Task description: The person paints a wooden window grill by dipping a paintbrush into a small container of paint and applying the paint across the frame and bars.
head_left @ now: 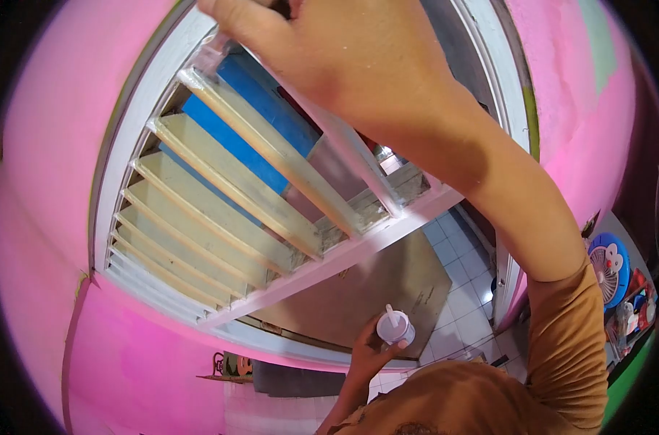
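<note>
My right hand is raised over the upper part of a slatted vent frame. Its fingers are curled at the top edge of the view, and what they grip is hidden. A blurred pale patch shows just below the thumb, beside the top slat. Lower down, my left hand is wrapped round a small white cup. A pale stick or handle stands up out of the cup, which has whitish contents. The slats are cream with whiter ends, and the frame around them is white.
Pink walls surround the frame. Behind the slats is a blue panel. Below are a brown door-like panel and a tiled floor. A blue fan stands at the right among small items. A small shelf hangs lower left.
</note>
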A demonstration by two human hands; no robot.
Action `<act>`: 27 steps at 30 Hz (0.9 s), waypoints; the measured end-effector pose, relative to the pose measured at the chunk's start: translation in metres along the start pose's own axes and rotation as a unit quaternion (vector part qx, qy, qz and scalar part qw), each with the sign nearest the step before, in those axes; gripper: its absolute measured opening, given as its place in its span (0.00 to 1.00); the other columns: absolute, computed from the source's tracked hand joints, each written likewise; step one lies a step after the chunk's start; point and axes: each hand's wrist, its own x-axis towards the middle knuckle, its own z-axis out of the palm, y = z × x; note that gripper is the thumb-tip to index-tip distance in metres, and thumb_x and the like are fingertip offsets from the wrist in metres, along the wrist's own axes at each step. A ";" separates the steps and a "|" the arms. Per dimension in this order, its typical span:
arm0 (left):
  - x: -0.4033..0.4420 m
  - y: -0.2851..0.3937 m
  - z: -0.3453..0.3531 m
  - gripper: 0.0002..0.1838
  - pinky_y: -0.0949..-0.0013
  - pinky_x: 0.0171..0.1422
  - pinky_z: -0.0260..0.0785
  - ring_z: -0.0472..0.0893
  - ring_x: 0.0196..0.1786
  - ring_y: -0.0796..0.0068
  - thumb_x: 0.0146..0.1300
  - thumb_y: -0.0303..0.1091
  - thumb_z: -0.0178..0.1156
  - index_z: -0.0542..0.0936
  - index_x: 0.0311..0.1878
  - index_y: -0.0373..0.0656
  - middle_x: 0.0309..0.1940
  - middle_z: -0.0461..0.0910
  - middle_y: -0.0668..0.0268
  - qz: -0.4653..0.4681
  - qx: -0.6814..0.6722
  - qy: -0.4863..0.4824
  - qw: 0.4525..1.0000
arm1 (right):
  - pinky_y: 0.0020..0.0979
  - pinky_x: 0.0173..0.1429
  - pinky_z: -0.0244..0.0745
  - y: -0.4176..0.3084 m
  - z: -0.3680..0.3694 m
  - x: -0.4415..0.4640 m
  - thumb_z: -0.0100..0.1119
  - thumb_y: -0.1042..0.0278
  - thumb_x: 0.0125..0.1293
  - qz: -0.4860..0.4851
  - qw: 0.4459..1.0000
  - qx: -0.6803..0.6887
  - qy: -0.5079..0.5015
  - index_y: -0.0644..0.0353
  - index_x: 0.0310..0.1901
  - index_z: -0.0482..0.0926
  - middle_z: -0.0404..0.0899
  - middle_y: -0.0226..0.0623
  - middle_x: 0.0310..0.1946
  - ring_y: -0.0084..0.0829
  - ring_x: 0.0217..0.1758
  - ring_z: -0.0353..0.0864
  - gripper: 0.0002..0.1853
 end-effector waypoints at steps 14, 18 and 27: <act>-0.003 0.002 0.001 0.38 0.60 0.72 0.66 0.75 0.65 0.67 0.54 0.23 0.76 0.70 0.68 0.34 0.60 0.77 0.59 -0.023 -0.002 0.023 0.999 | 0.47 0.43 0.78 -0.005 0.003 -0.006 0.54 0.64 0.71 0.056 0.995 -0.073 -0.032 0.72 0.31 0.82 0.81 0.62 0.28 0.58 0.33 0.83 0.18; -0.002 0.006 0.001 0.37 0.60 0.72 0.65 0.76 0.64 0.67 0.54 0.24 0.76 0.71 0.67 0.34 0.60 0.77 0.60 -0.020 0.016 0.014 1.000 | 0.48 0.46 0.79 0.024 0.029 -0.013 0.56 0.60 0.68 0.084 0.982 -0.157 -0.067 0.68 0.33 0.85 0.83 0.57 0.30 0.55 0.38 0.85 0.17; -0.001 0.001 -0.001 0.36 0.60 0.72 0.65 0.76 0.64 0.68 0.54 0.25 0.77 0.72 0.66 0.35 0.59 0.77 0.61 -0.027 0.009 0.012 1.000 | 0.46 0.38 0.77 0.016 0.007 -0.009 0.55 0.66 0.72 0.042 0.993 -0.113 -0.016 0.71 0.29 0.79 0.80 0.59 0.25 0.57 0.30 0.82 0.17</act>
